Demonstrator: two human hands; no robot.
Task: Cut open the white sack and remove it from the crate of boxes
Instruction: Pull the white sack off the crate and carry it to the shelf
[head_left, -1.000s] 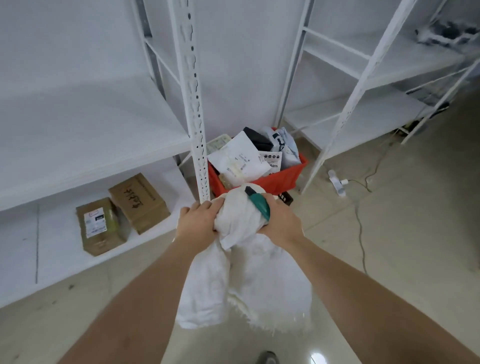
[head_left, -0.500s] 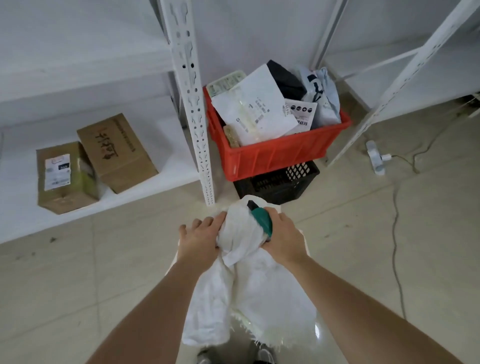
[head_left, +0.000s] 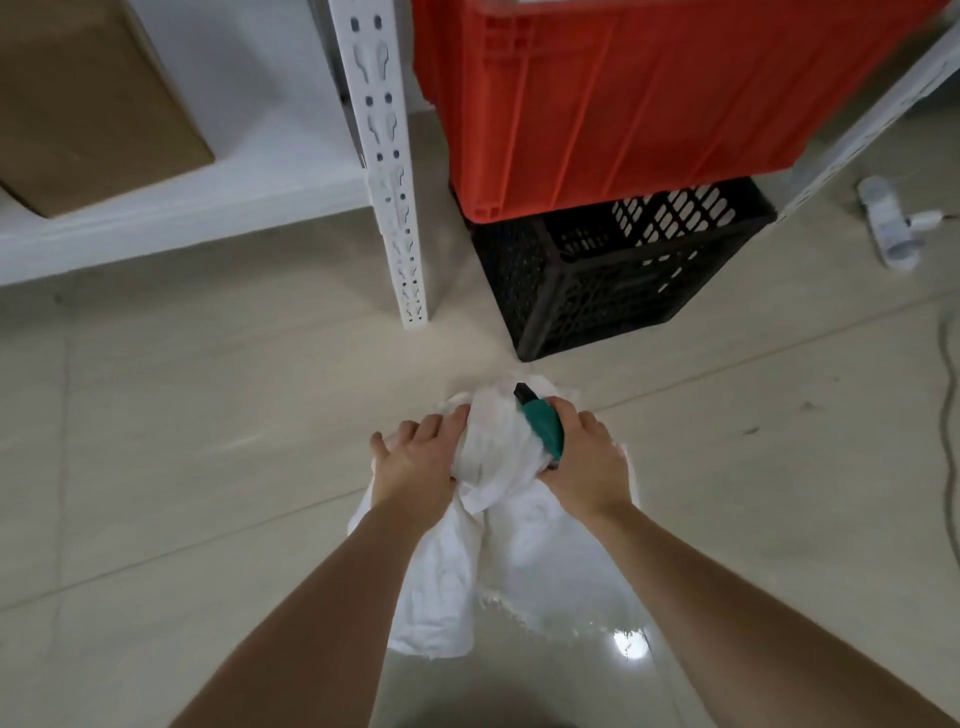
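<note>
The white sack (head_left: 524, 561) hangs crumpled between my two hands, low over the tiled floor, its frayed edge trailing down. My left hand (head_left: 415, 462) grips its bunched top from the left. My right hand (head_left: 587, 462) holds the bunch from the right together with a teal-handled cutter (head_left: 543, 426), whose black tip points away from me. The red crate (head_left: 597, 104) stands ahead on a black crate (head_left: 597, 280); its contents are out of view.
A white perforated shelf post (head_left: 389, 171) stands left of the crates. A brown cardboard box (head_left: 88, 104) sits on the low white shelf (head_left: 182, 213) at far left. A white power strip (head_left: 893, 223) and a cable (head_left: 950, 374) lie on the floor at right.
The view has tilted down and moved closer to the crates. My hands lowered the bunched sack toward the floor in front of the black crate, keeping the same grip.
</note>
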